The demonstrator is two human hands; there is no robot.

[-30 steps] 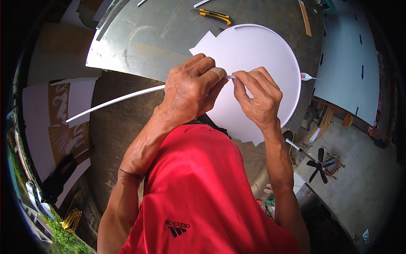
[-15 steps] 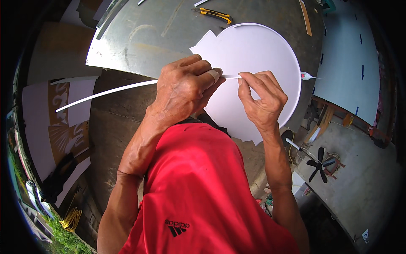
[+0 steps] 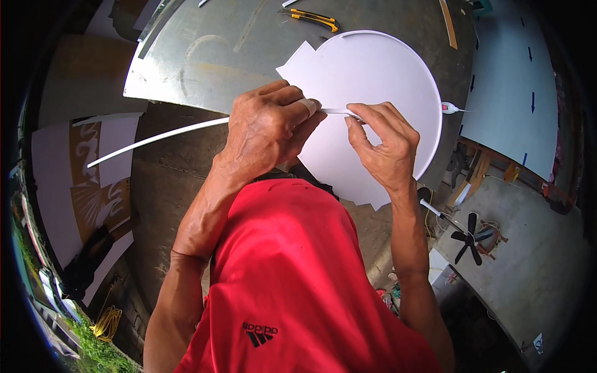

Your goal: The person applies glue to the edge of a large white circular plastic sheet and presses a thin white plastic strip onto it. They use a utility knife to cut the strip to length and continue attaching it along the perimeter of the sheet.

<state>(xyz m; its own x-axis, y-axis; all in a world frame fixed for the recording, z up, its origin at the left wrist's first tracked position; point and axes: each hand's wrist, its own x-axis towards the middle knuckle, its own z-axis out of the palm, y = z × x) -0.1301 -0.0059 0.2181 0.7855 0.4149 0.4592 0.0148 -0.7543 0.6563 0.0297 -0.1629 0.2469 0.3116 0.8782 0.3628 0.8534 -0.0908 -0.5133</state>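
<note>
"Left hand [image 3: 264, 127] closed or loose?"

"Closed. It grips the white strip [image 3: 186, 129], which passes through the fist, and a long piece sticks out to the left, curving nearer at its tip."

"And the right hand [image 3: 385, 140]?"

"Pinching that same strip between thumb and fingertip. Only a short stretch shows between the two hands, running nearly straight."

"What's under that stretch?"

"A white round panel [image 3: 373, 71] with a raised rim, lying on the grey counter [image 3: 161, 71]. Both hands are over its left and middle part."

"Anything around the panel?"

"A yellow-and-black utility knife [image 3: 317, 20] just beyond its far edge, and a small white bottle [image 3: 449, 108] just beside its right rim."
</note>
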